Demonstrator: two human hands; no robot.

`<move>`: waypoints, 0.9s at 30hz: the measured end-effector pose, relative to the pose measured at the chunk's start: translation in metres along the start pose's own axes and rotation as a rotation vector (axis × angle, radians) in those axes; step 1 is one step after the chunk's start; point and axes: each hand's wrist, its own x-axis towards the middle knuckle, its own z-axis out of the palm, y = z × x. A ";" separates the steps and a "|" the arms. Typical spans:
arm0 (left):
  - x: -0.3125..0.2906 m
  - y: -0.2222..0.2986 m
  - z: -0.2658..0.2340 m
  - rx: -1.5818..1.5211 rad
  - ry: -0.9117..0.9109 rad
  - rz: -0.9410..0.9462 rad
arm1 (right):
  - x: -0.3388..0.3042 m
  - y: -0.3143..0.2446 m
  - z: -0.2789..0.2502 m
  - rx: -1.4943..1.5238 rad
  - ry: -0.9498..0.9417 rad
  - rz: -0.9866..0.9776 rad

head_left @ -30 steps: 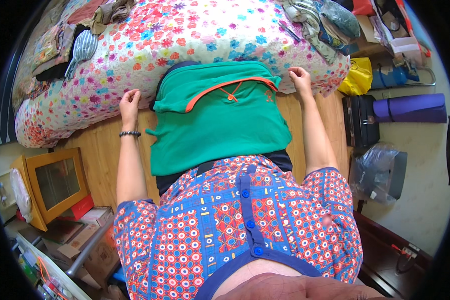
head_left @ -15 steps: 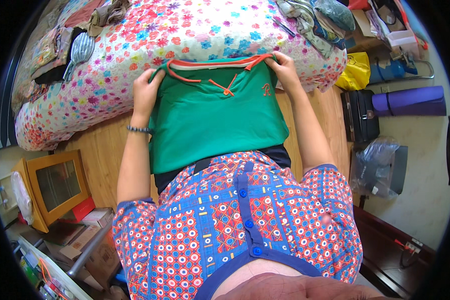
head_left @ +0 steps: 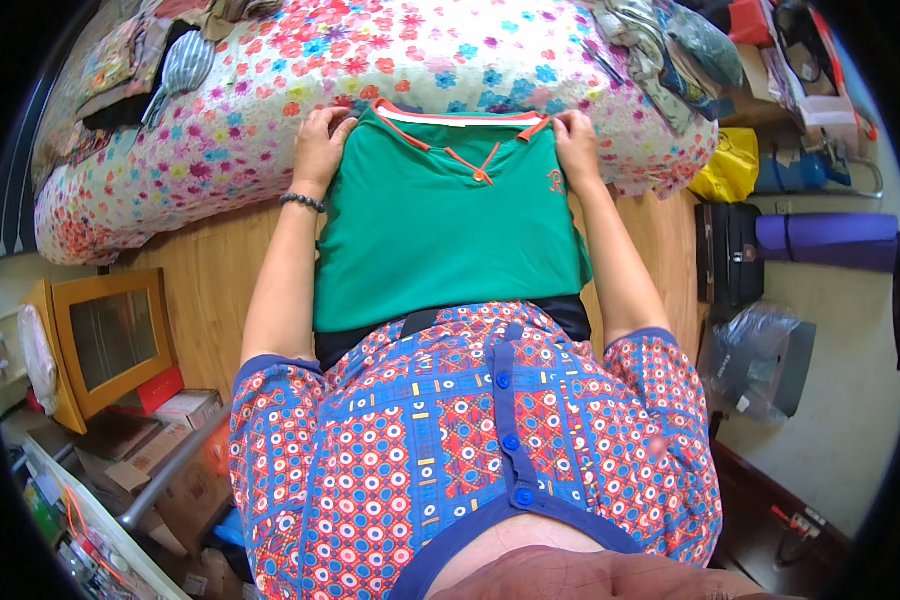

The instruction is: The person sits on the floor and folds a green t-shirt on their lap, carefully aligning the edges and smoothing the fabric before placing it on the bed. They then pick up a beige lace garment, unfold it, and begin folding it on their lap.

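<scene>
A green T-shirt [head_left: 450,235] with an orange-and-white neckline and a small orange emblem lies spread in front of me, its collar end against the bed. Its lower part reaches back over my lap. My left hand [head_left: 320,152] grips the upper left edge beside the collar, a dark bead bracelet on that wrist. On the opposite side, my right hand [head_left: 576,150] has the upper right edge between thumb and fingers. Both sets of fingertips are partly hidden by cloth.
Beyond the shirt is a bed with a floral cover [head_left: 270,110]. Clothes lie at its left, including a striped piece [head_left: 185,65], and a clothes pile [head_left: 660,60] at its right. A yellow bag [head_left: 727,165], black case [head_left: 730,250] and purple rolled mat [head_left: 830,240] stand right; a wooden-framed cabinet [head_left: 160,325] stands left.
The collar, earlier pulled taut between my hands, now lies flatter with the shoulders squared out. Both hands have shifted to the shirt's upper side edges. The whole view has shifted a little.
</scene>
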 end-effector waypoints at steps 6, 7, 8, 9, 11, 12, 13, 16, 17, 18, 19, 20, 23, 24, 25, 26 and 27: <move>-0.088 0.021 -0.040 -0.249 0.015 -0.056 | -0.036 -0.063 -0.066 0.017 0.121 -0.214; -0.103 0.028 -0.043 -0.246 -0.040 0.042 | -0.049 -0.060 -0.063 0.034 0.030 -0.202; -0.124 0.016 -0.038 -0.269 -0.119 -0.095 | -0.064 -0.051 -0.054 0.054 -0.054 -0.200; -0.154 -0.011 -0.030 -0.282 -0.188 -0.242 | -0.075 -0.046 -0.044 0.086 -0.148 -0.203; -0.179 -0.056 -0.044 0.095 -0.380 -0.412 | -0.076 -0.038 -0.041 0.102 -0.137 -0.050; -0.184 -0.057 -0.053 0.017 -0.490 -0.669 | -0.074 -0.041 -0.049 0.064 -0.103 -0.049; -0.188 -0.058 -0.062 -0.067 -0.596 -0.926 | -0.073 -0.045 -0.056 0.027 -0.071 -0.046; -0.209 -0.037 -0.057 -0.878 -0.409 -1.262 | -0.071 -0.084 -0.070 0.081 -0.088 -0.200; -0.208 -0.021 -0.058 -1.086 -0.317 -1.274 | -0.074 -0.090 -0.071 0.081 -0.105 -0.258; -0.206 -0.035 -0.057 -1.440 -0.432 -1.219 | -0.078 -0.093 -0.068 0.081 -0.111 -0.273; -0.199 -0.036 -0.058 -1.518 -0.403 -1.144 | -0.081 -0.093 -0.065 0.101 -0.126 -0.253; -0.180 -0.013 -0.060 -1.599 -0.380 -1.074 | -0.085 -0.092 -0.063 0.113 -0.144 -0.228; -0.155 0.032 -0.068 -1.637 -0.209 -0.978 | -0.089 -0.098 -0.063 0.188 -0.150 -0.176; -0.151 0.036 -0.070 -1.615 -0.144 -0.964 | -0.090 -0.101 -0.066 0.208 -0.142 -0.169; -0.150 0.035 -0.072 -1.664 -0.138 -0.957 | -0.090 -0.103 -0.068 0.228 -0.133 -0.160; -0.152 0.031 -0.076 -1.708 -0.135 -0.954 | -0.092 -0.104 -0.069 0.223 -0.131 -0.164; -0.154 0.027 -0.079 -1.752 -0.130 -0.951 | -0.094 -0.103 -0.071 0.219 -0.129 -0.168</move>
